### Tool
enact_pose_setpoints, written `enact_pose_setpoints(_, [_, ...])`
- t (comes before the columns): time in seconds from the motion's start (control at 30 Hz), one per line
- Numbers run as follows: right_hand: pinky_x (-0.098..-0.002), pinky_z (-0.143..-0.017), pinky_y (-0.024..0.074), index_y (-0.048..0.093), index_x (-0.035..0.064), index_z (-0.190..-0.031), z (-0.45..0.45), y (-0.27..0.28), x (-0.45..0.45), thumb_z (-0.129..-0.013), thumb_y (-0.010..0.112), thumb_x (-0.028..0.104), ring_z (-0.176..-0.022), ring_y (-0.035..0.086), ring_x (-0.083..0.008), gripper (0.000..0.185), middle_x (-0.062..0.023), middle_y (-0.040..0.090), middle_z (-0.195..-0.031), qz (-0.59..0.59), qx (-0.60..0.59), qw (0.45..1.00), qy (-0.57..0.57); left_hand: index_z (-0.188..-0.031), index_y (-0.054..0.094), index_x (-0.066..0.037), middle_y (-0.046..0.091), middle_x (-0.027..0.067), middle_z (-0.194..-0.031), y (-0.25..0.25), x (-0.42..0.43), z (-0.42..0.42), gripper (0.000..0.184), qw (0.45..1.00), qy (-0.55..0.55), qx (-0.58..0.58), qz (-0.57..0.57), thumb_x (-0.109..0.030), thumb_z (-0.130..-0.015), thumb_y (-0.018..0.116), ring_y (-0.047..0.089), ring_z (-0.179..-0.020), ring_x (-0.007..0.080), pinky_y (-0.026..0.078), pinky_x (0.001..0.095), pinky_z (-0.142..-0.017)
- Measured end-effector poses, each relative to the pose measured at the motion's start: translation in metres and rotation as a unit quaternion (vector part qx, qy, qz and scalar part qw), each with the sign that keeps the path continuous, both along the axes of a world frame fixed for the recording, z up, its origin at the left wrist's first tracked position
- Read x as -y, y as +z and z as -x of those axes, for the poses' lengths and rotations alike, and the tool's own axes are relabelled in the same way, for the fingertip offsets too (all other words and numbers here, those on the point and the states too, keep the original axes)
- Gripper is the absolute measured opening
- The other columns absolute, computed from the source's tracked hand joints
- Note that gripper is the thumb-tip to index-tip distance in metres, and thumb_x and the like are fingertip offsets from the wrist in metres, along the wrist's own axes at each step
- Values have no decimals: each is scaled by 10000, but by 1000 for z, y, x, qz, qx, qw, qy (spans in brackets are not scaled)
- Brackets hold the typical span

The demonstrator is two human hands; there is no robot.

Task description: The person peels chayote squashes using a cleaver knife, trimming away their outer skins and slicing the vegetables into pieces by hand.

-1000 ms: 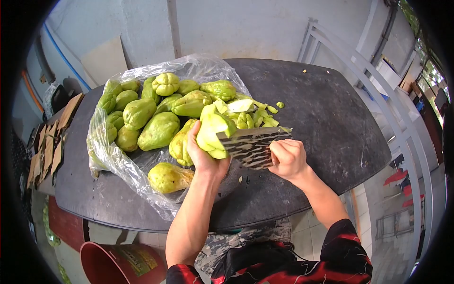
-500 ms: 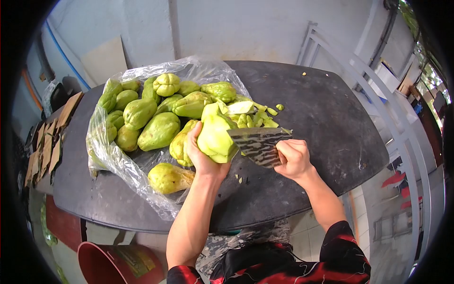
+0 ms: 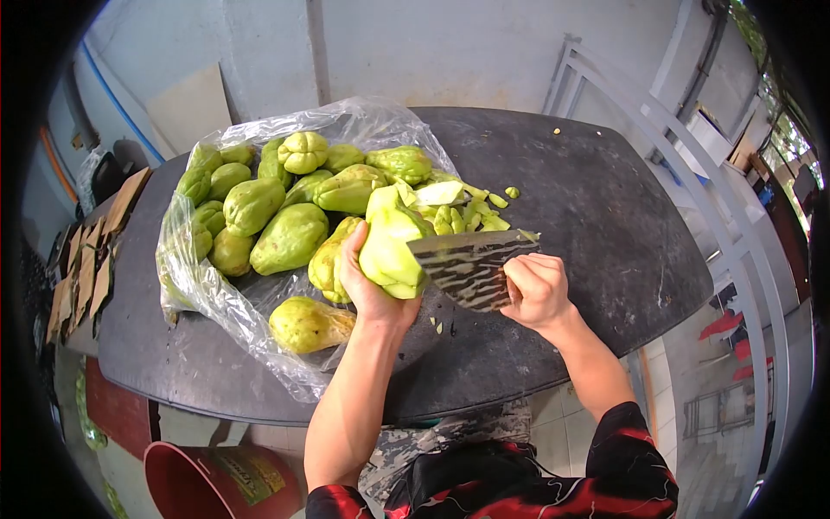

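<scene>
A peeled, pale green chayote (image 3: 391, 251) rests in my left hand (image 3: 373, 290), whose fingers wrap round its left side and underside. My right hand (image 3: 536, 290) is closed on the grip of a wide cleaver (image 3: 471, 266) with a dark, striped blade; the grip itself is mostly hidden by my fingers. The blade's left end is at the chayote's right side, and I cannot tell whether it touches. Behind the peeled chayote lies a heap of green peelings (image 3: 462, 216). Several unpeeled chayotes (image 3: 290, 238) lie to the left on a clear plastic bag (image 3: 194, 277).
Everything lies on a dark table (image 3: 588, 216) with rounded edges. One yellowish chayote (image 3: 303, 324) sits near the bag's front edge. A red bucket (image 3: 216, 480) stands on the floor at front left. A grey metal railing (image 3: 683, 138) runs along the right, and cardboard pieces (image 3: 86, 259) lean at left.
The cleaver's blade has turned slightly, showing more of its striped face, and its left end has shifted a little left. The chayote stays almost in place in my left hand.
</scene>
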State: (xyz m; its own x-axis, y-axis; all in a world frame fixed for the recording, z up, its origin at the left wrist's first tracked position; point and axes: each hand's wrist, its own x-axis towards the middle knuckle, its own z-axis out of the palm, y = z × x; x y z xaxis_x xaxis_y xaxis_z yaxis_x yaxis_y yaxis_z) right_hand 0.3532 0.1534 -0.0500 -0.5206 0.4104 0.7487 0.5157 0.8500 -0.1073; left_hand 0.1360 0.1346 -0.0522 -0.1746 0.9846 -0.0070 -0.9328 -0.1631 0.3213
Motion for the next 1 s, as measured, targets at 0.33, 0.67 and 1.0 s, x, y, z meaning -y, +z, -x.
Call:
enact_pose_setpoints(0.33, [-346, -469, 440, 438, 79, -643, 4, 0, 4, -611, 661, 44, -475, 552, -259, 228, -61, 501, -534, 13, 13, 999, -31, -1209, 607, -51, 686, 141, -1065, -1, 1, 3, 493, 1000, 8, -9, -6, -442, -932, 490, 656, -953, 306, 529, 429, -878])
enact_pose_setpoints(0.67, [-326, -458, 413, 437, 105, -630, 4, 2, 4, -531, 689, 43, -448, 525, -224, 277, -13, 483, -511, 23, -10, 999, 36, -1268, 589, -29, 670, 150, -1127, -3, 2, 2, 516, 999, -17, -32, -23, -410, -931, 502, 643, -1020, 304, 513, 414, -918])
enact_pose_setpoints(1.0, [-331, -444, 420, 433, 95, -615, -5, 0, -2, -569, 660, 32, -445, 529, -224, 241, -22, 486, -506, 60, -21, 998, 0, -1249, 574, 6, 665, 174, -1102, 0, 4, 0, 520, 998, -19, -48, -36, -396, -927, 502, 647, -985, 307, 519, 417, -903])
